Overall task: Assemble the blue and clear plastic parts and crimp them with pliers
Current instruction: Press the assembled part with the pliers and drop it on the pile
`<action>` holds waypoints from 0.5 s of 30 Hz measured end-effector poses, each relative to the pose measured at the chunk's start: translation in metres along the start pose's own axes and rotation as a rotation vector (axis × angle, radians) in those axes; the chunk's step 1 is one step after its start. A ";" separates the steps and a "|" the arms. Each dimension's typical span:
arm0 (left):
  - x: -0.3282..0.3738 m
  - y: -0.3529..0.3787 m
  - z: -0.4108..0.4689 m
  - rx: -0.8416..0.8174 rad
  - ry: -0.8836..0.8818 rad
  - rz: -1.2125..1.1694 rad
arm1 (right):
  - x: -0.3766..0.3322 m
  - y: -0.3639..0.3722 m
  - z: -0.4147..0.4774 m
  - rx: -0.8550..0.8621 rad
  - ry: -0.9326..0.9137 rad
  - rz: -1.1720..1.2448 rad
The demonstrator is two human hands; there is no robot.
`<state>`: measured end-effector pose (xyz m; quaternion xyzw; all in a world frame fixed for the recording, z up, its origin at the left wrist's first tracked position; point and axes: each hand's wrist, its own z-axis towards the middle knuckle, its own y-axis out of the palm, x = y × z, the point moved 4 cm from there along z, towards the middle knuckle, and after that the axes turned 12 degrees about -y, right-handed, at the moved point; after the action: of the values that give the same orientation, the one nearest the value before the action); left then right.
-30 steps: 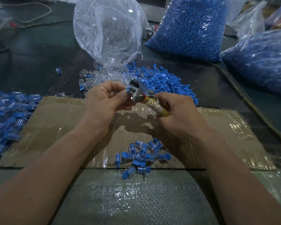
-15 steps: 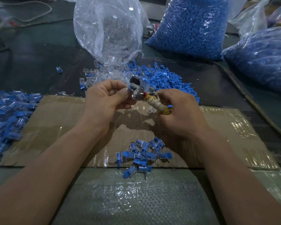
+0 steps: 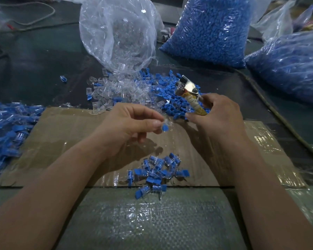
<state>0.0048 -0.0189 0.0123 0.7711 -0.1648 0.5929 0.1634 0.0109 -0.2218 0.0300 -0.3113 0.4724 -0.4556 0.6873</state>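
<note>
The left hand is pinching an assembled blue-and-clear part in its fingertips; at its two o'clock, the right hand is gripping upright pliers.

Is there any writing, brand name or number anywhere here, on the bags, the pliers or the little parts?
None can be read.
Pliers in the right hand: shiny metal head, wrapped handle, no visible marking.
Assembled piece in the left hand: too small to show any.
Clear bag, blue-parts bags: plain plastic, no labels seen.
Cardboard sheet: bare, taped, no print.
</note>
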 end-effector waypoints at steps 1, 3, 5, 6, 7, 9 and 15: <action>0.000 0.003 -0.001 -0.038 -0.001 0.010 | 0.003 0.000 0.001 -0.010 0.018 -0.001; 0.000 0.007 -0.002 -0.106 -0.005 0.029 | 0.008 0.002 0.001 -0.025 0.051 -0.004; -0.001 0.009 -0.004 -0.175 -0.018 0.072 | 0.012 0.003 0.002 -0.038 0.079 -0.006; -0.002 0.010 -0.004 -0.213 -0.035 0.082 | 0.014 0.004 0.002 -0.043 0.093 -0.007; -0.003 0.012 -0.005 -0.250 -0.052 0.074 | 0.015 0.004 0.003 -0.049 0.107 -0.007; -0.003 0.016 -0.008 -0.297 -0.083 0.048 | 0.018 0.006 0.003 -0.068 0.129 -0.004; -0.002 0.004 -0.001 0.105 0.047 0.125 | 0.021 0.009 0.003 -0.115 0.168 -0.032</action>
<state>0.0015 -0.0218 0.0106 0.7526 -0.1776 0.6278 0.0894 0.0200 -0.2377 0.0156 -0.3185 0.5487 -0.4633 0.6188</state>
